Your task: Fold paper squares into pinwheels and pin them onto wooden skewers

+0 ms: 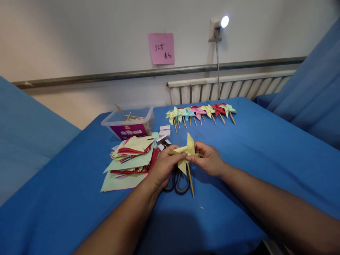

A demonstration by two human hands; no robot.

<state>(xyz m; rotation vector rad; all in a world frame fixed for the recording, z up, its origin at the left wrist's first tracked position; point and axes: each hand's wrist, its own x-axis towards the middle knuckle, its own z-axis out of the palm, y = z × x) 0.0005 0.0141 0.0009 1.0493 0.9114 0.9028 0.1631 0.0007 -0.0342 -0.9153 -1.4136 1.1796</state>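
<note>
Between my two hands is a yellow paper pinwheel (190, 145) on a thin wooden stick (191, 182) that slants down toward me. My left hand (166, 164) pinches its left side, the thumb near the centre. From the right, my right hand (208, 159) grips it, thumb also near the middle. The fingers behind the paper are partly hidden. Below the pinwheel lie scissors (182, 189) with dark handles, their blades covered by my hands. Just beyond my left hand sits a small opened box (161, 139) with dark bits by it.
Stacked coloured paper (127, 164) lies at left. Behind it stands a clear plastic tub (151, 118) holding wooden sticks. Small white boxes (165, 131) are beside it. A row of finished pinwheels (198, 112) lies at the back of the blue-covered table (265, 156), before a radiator (239, 86).
</note>
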